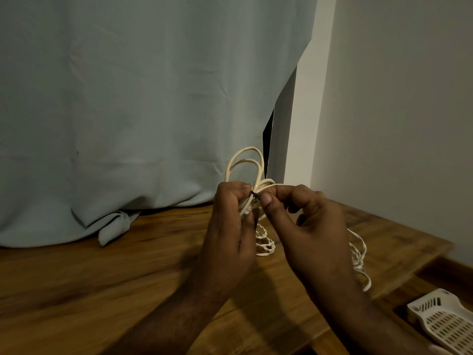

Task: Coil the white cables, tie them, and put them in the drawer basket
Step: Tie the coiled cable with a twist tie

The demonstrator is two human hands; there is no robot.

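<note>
A pale curtain (143, 103) hung behind the wooden table (102, 278), its hem bunched on the table's far edge. Off the table's right edge, a white perforated drawer basket (445, 321) sat lower down, only partly in view. You held a coiled white cable (245, 165) raised above the table toward its far right corner, its loops standing up above your fingers. Your left hand (230, 226) was curled round the gathered strands, and your right hand (307, 226) pinched a small black tie (255, 195) at the bundle between thumb and forefinger. More white cable (358, 254) lay loose on the table near its right edge, under your right hand.
</note>
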